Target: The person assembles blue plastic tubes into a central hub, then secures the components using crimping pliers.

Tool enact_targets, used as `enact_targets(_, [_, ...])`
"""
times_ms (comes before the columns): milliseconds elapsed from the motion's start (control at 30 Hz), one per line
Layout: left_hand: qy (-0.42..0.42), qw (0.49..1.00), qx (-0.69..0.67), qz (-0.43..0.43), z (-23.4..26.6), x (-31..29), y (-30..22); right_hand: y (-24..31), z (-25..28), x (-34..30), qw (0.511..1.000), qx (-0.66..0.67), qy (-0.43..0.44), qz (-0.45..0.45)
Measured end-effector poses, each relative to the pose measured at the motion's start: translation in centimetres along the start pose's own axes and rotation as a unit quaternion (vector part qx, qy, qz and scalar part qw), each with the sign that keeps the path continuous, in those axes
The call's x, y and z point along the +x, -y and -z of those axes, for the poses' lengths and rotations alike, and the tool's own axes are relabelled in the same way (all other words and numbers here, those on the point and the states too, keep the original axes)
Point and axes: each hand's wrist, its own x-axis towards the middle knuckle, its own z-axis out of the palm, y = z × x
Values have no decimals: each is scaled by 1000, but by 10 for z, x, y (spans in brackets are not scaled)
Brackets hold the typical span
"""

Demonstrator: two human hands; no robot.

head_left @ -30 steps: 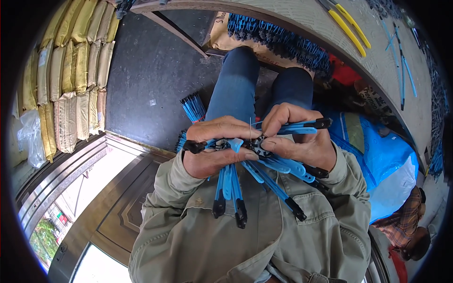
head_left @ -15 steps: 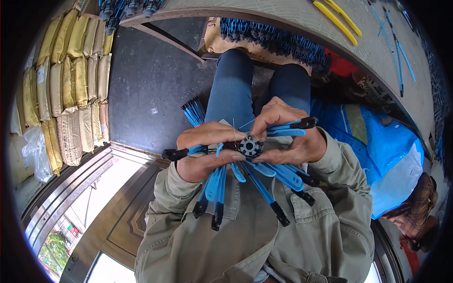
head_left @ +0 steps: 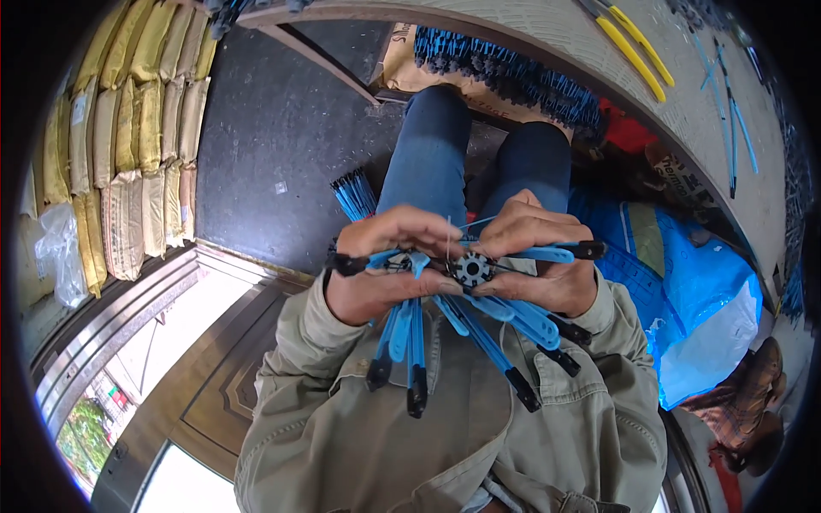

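In front of my chest I hold a round grey hub [head_left: 473,269] with a notched rim and a dark centre. Blue rods [head_left: 416,346] with black ends fan out from it, most hanging toward my jacket. My left hand [head_left: 376,267] is curled at the hub's left side, its thumb by the rim and its fingers arched above, with a rod between them. Closed on the right side is my right hand [head_left: 552,261], a blue rod lying across its palm. A thin wire [head_left: 449,239] stands up beside the hub.
A bundle of blue rods [head_left: 352,193] lies beside my left leg. Yellow-handled pliers [head_left: 631,51] and loose rods [head_left: 737,128] are on the table ahead. A box of blue and dark parts [head_left: 505,73] sits beneath it. Stacked sacks [head_left: 128,128] stand left, a blue bag [head_left: 684,282] right.
My left fingers have lifted and spread away from the hub's top, with the thumb still near it. The hub and both hands appear slightly farther right in view.
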Motion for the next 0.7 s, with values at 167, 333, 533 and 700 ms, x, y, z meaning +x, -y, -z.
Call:
enact_targets(167, [124, 991, -26, 37, 28, 11, -3, 7, 0, 6, 998, 8, 66, 10])
enact_targets(333, [215, 976, 26, -36, 34, 17, 6, 8, 2, 9, 995, 12, 101, 7])
enact_targets(533, [240, 970, 25, -15, 30, 22, 2, 11, 2, 12, 994, -3, 113, 6])
enact_targets(700, [255, 965, -3, 59, 28, 23, 2, 7, 1, 9, 991, 7, 125, 38])
